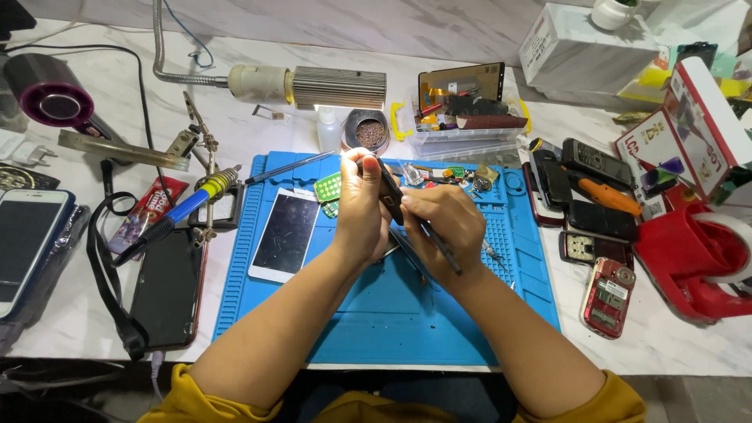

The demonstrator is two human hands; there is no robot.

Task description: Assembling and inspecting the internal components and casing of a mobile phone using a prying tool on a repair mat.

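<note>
My left hand [361, 205] grips a small dark phone body [389, 190], held upright over the blue work mat [376, 321]. My right hand [442, 233] pinches a thin dark tool [440, 247] like a pen, its tip against the phone body where the two hands meet. Both hands hover above the mat's middle. A white-framed smartphone [285, 233] lies face up on the mat just left of my left hand, with a small green circuit board [328, 188] beside it.
A soldering iron with blue and yellow grip [180, 211] rests in a stand at the left. Dark phones [166, 290] and a white one [23, 239] lie further left. Several old handsets [591, 211] and a red tape dispenser [693, 258] sit on the right. A lamp head [329, 86] hangs behind.
</note>
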